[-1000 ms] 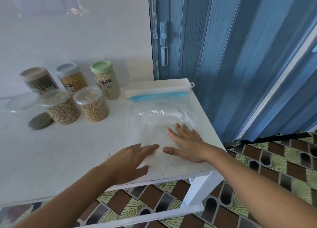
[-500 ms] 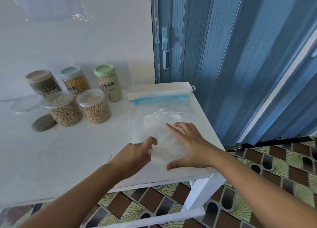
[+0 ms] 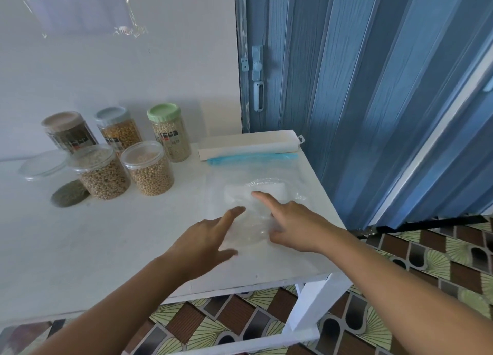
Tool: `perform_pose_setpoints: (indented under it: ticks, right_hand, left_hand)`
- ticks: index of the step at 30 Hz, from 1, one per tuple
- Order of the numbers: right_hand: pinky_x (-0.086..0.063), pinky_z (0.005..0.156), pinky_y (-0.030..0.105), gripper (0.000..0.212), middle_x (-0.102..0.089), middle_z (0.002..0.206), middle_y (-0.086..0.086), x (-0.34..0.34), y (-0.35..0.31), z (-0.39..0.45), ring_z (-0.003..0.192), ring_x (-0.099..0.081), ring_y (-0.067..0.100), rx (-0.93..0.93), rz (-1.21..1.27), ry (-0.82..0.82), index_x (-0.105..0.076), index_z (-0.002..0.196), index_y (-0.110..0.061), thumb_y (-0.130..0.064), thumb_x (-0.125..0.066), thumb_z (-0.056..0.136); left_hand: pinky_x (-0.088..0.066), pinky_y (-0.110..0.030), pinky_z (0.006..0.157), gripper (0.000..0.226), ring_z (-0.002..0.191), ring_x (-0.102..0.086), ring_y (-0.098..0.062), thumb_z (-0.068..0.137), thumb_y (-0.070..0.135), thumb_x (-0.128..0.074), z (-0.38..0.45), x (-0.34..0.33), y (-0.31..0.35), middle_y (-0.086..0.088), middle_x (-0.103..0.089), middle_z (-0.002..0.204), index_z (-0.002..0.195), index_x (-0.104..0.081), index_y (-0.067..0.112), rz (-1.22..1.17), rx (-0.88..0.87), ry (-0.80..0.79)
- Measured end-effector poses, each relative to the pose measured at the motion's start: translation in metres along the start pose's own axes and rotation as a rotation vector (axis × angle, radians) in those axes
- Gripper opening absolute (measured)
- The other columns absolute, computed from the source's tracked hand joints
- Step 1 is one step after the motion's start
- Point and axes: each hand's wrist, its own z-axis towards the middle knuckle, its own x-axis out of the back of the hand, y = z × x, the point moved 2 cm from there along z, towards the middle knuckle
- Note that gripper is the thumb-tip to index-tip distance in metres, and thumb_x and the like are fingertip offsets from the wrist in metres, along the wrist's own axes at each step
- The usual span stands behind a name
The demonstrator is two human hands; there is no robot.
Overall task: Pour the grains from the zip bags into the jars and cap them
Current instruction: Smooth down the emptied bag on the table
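Hands on flat clear zip bag (image 3: 256, 194), left hand (image 3: 208, 237) fingers extended, right hand (image 3: 290, 226) forefinger pointing, jar labels unreadable

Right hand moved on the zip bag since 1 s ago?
Yes. Right hand curled from flat to index pointing; stays on zip bag, near the table edge.

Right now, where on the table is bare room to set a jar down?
The widest bare patch is the near-left tabletop, bordered by the left hand, the front edge and the dark grain pile. The far-left is crowded with jars and a loose lid. The empty zip bag and both hands cover the right side.
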Motion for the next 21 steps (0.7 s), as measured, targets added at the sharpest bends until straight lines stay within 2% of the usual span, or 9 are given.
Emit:
perform_pose_setpoints:
  ticks: [2,5,7,9,10,14,17,19,21]
  right_hand:
    - [-0.051,0.068,0.045,0.086,-0.055,0.08,0.009,0.003,0.001,0.001,0.07,-0.057,0.025,-0.004,0.026,0.007,-0.008,0.155,-0.049,-0.022,-0.061,0.094]
    - [-0.051,0.071,0.04,0.083,-0.056,0.083,0.003,0.01,-0.002,0.0,0.075,-0.058,0.023,-0.009,0.038,-0.004,-0.011,0.156,-0.046,-0.026,-0.062,0.093]
    - [-0.055,0.087,0.044,0.088,-0.063,0.112,0.0,0.015,-0.007,-0.005,0.096,-0.062,0.024,0.009,0.015,-0.021,-0.01,0.156,-0.049,-0.036,-0.068,0.091]
    - [-0.051,0.099,0.045,0.1,-0.052,0.146,-0.007,0.022,-0.012,-0.009,0.122,-0.057,0.022,0.06,-0.069,-0.009,-0.007,0.155,-0.051,-0.05,-0.077,0.083]
    - [-0.05,0.1,0.044,0.105,-0.048,0.151,-0.008,0.025,-0.014,-0.009,0.126,-0.054,0.021,0.079,-0.102,-0.002,-0.006,0.155,-0.051,-0.053,-0.08,0.081]
    - [-0.054,0.093,0.046,0.092,-0.062,0.119,-0.001,0.037,-0.009,0.0,0.103,-0.062,0.026,0.027,-0.065,-0.029,-0.006,0.153,-0.054,-0.035,-0.071,0.091]
    - [-0.05,0.092,0.036,0.081,-0.056,0.106,-0.006,0.046,-0.004,0.013,0.097,-0.059,0.013,-0.034,0.033,-0.094,-0.015,0.156,-0.051,-0.036,-0.067,0.097]
    - [-0.045,0.081,0.03,0.076,-0.051,0.097,-0.013,0.05,-0.004,0.023,0.087,-0.053,0.001,-0.034,0.037,-0.131,-0.018,0.157,-0.048,-0.036,-0.066,0.099]
    - [-0.043,0.078,0.028,0.074,-0.052,0.095,-0.015,0.052,-0.002,0.033,0.086,-0.053,0.003,-0.049,0.04,-0.168,-0.019,0.157,-0.047,-0.035,-0.064,0.1]
  left_hand:
    - [-0.054,-0.04,0.072,0.075,0.076,-0.06,-0.027,0.097,0.032,-0.07,0.003,-0.003,-0.003,-0.005,-0.069,0.098,0.148,-0.016,0.041,-0.023,0.014,0.051]
    - [-0.056,-0.042,0.072,0.059,0.069,-0.061,-0.026,0.096,0.026,-0.065,0.007,0.003,-0.005,-0.002,-0.068,0.093,0.138,-0.026,0.039,-0.127,0.081,0.036]
    - [-0.056,-0.042,0.073,0.052,0.07,-0.061,-0.025,0.095,0.025,-0.064,0.012,0.011,-0.009,-0.004,-0.067,0.092,0.131,-0.029,0.04,-0.181,0.114,0.007]
    - [-0.055,-0.04,0.075,0.048,0.074,-0.061,-0.025,0.096,0.025,-0.064,0.017,0.018,-0.015,-0.007,-0.066,0.091,0.127,-0.032,0.04,-0.221,0.165,-0.056]
    - [-0.053,-0.038,0.075,0.046,0.077,-0.06,-0.024,0.096,0.025,-0.065,0.019,0.022,-0.018,-0.007,-0.066,0.091,0.126,-0.033,0.04,-0.251,0.191,-0.095]
    - [-0.052,-0.032,0.079,0.043,0.077,-0.058,-0.017,0.095,0.024,-0.071,0.026,0.036,-0.022,-0.003,-0.07,0.099,0.125,-0.043,0.038,-0.433,0.273,-0.257]
    - [-0.055,-0.036,0.098,0.048,0.095,-0.068,-0.015,0.089,0.03,-0.079,0.032,0.048,-0.03,0.005,-0.072,0.109,0.126,-0.051,0.042,-0.55,0.354,-0.335]
    - [-0.052,-0.041,0.105,0.053,0.106,-0.068,-0.017,0.085,0.035,-0.084,0.036,0.057,-0.033,0.005,-0.071,0.118,0.127,-0.053,0.044,-0.565,0.368,-0.326]
    - [-0.049,-0.037,0.107,0.064,0.113,-0.063,-0.015,0.082,0.042,-0.086,0.037,0.068,-0.03,0.007,-0.064,0.128,0.134,-0.049,0.044,-0.497,0.34,-0.275]
